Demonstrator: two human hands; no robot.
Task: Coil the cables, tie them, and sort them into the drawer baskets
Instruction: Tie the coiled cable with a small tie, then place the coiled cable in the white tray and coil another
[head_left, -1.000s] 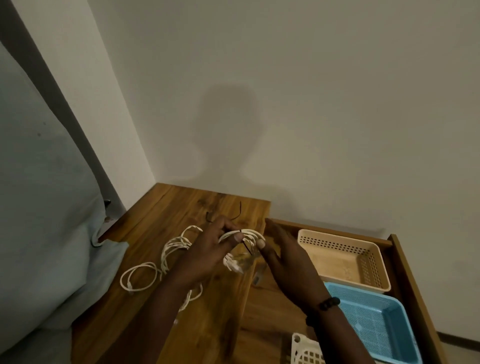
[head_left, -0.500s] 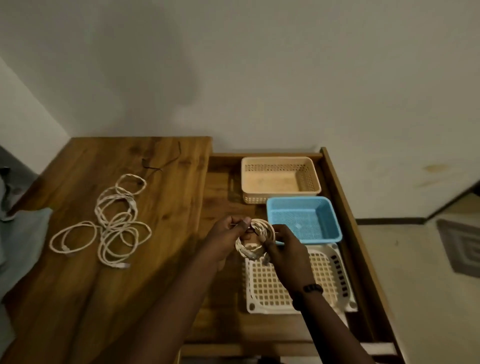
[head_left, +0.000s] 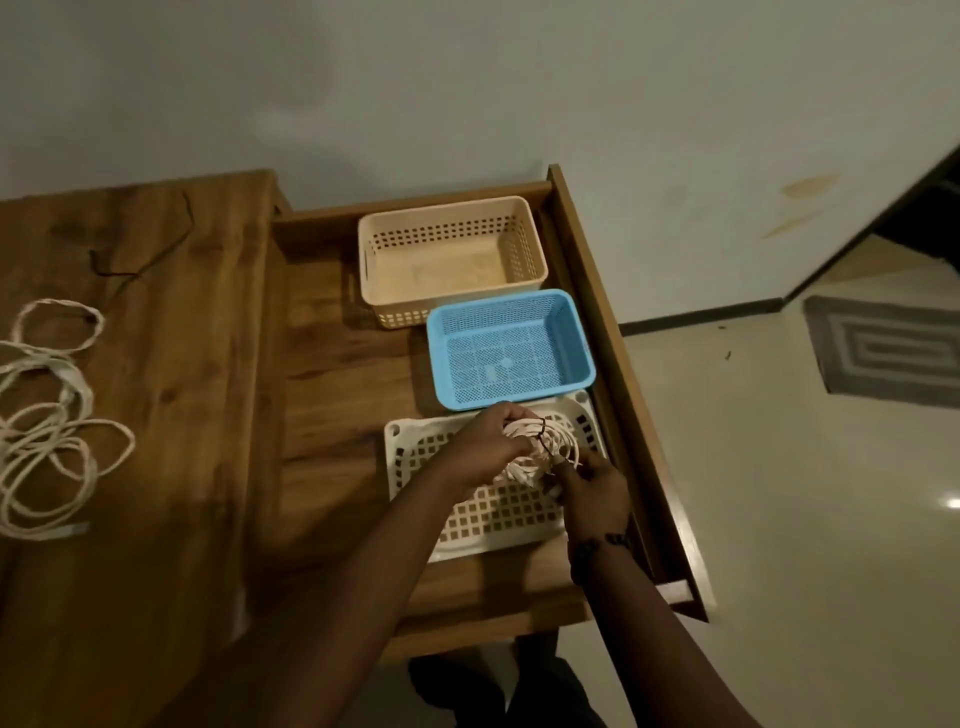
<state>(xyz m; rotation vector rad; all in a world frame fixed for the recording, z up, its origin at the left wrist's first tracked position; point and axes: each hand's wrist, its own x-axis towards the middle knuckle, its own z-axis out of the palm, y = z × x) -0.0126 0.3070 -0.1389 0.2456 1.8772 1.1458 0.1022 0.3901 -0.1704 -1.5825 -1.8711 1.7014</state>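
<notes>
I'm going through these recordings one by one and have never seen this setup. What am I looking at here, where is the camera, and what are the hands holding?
There is no machine: a person wears a wide-angle camera on the head, looking down at their own bare hands. The left hand and right hand both grip a coiled white cable with a dark tie round it, above the white basket. That basket sits in an open wooden drawer with a blue basket and a beige basket; nothing clearly lies in either. On the wooden tabletop to the left lie loose white cables and a thin dark tie.
</notes>
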